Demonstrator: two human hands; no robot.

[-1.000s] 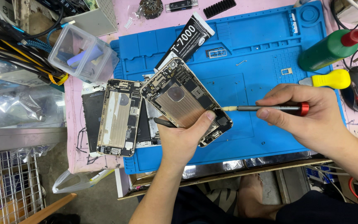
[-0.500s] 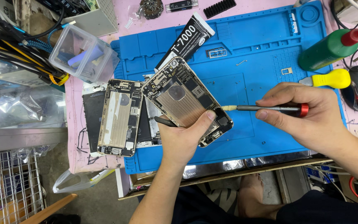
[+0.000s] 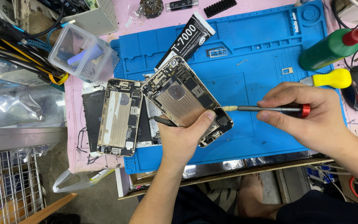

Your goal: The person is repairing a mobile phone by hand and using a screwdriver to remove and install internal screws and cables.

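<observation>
Table [image 3: 76, 164] edge runs along the bottom, pink cover under a blue work mat [image 3: 266, 54]. Mat bare to the right of centre and between the hands; upper left crowded by a clear plastic box [image 3: 81, 52] and cables.

Opened phone chassis [image 3: 185, 99]: gold frame, metal shield plate, tilted, raised over the mat's left part. Second chassis [image 3: 119, 116] lies flat just beside it.

Left hand [image 3: 183, 139] curled, gripping the tilted chassis, thumb on its lower edge. Right hand [image 3: 307, 118] pinches a screwdriver [image 3: 266, 109], tip at the chassis's right edge.
</observation>
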